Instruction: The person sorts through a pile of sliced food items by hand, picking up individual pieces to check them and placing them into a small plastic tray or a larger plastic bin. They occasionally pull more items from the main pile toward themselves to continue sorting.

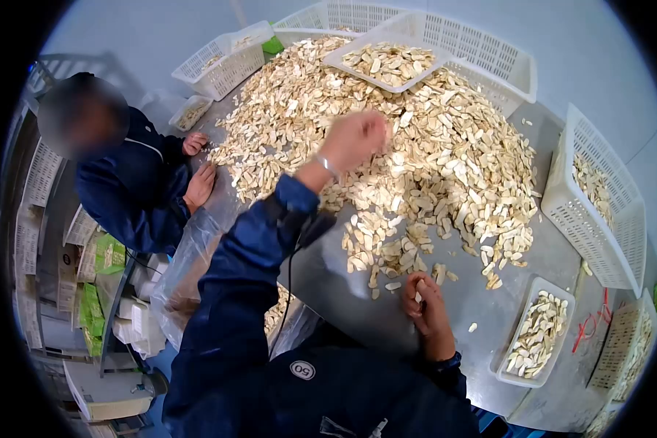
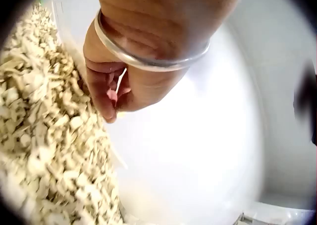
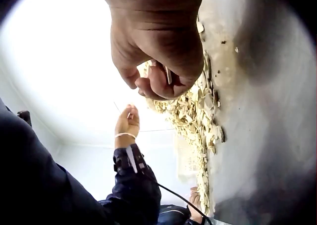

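A large heap of pale dried slices (image 1: 460, 153) covers the far part of the metal table. My left hand (image 1: 354, 142), with a bangle at its wrist, is raised over the heap, fingers curled in. In the left wrist view a thin pale slice edge (image 2: 120, 81) shows between the thumb and fingers of the left hand (image 2: 126, 84). Near the heap's front edge, my right hand (image 1: 429, 310) is low over the table, with a pale slice (image 1: 418, 297) in its fingers. The right wrist view shows that slice (image 3: 169, 76) pinched in the curled right hand (image 3: 158, 61).
A white tub of slices (image 1: 539, 332) stands on the right, with red-handled scissors (image 1: 593, 321) beside it. Another tub (image 1: 394, 66) sits on the heap. White slotted baskets (image 1: 595, 197) line the table's edge. On the left, another person (image 1: 135, 175) works at the heap.
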A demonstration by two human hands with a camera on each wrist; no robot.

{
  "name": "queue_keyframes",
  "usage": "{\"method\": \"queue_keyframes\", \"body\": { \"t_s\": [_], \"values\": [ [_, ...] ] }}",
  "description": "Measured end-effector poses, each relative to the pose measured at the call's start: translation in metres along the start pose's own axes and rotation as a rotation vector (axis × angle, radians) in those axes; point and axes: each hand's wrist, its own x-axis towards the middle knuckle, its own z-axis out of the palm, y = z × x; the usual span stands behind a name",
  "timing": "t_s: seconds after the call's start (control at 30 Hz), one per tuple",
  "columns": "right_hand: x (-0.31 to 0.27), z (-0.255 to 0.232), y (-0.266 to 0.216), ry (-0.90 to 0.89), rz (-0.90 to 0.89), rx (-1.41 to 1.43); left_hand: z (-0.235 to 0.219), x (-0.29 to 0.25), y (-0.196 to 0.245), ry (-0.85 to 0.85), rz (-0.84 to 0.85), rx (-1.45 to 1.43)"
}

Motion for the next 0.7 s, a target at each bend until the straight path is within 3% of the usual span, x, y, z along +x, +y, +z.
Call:
{"method": "queue_keyframes", "body": {
  "t_s": [0.07,0.17,0.23,0.37,0.43,0.53,0.63,0.7],
  "values": [
    [0.0,0.0,0.0,0.025,-0.003,0.0,-0.012,0.043,-0.001,0.223,0.034,-0.518],
    [-0.003,-0.002,0.0,0.065,0.004,-0.01,-0.024,0.033,0.006,0.276,-0.009,-0.504],
    [-0.002,-0.004,0.0,0.055,0.003,-0.013,-0.015,0.001,-0.025,0.211,0.003,-0.255],
    [-0.001,0.001,0.0,0.08,0.015,-0.072,0.014,-0.086,-0.095,-0.03,-0.152,-0.145],
    [0.001,0.011,-0.004,0.114,0.012,-0.094,0.029,-0.123,-0.101,-0.063,-0.17,0.022],
    [0.002,0.006,0.0,0.11,0.027,-0.104,0.043,-0.155,-0.098,-0.151,-0.041,0.133],
    [0.003,0.0,0.003,0.097,0.045,-0.109,0.066,-0.166,-0.09,-0.109,0.049,0.069],
    [0.004,0.001,0.002,0.119,0.052,-0.148,0.074,-0.168,-0.085,-0.158,0.205,0.122]
  ]
}}
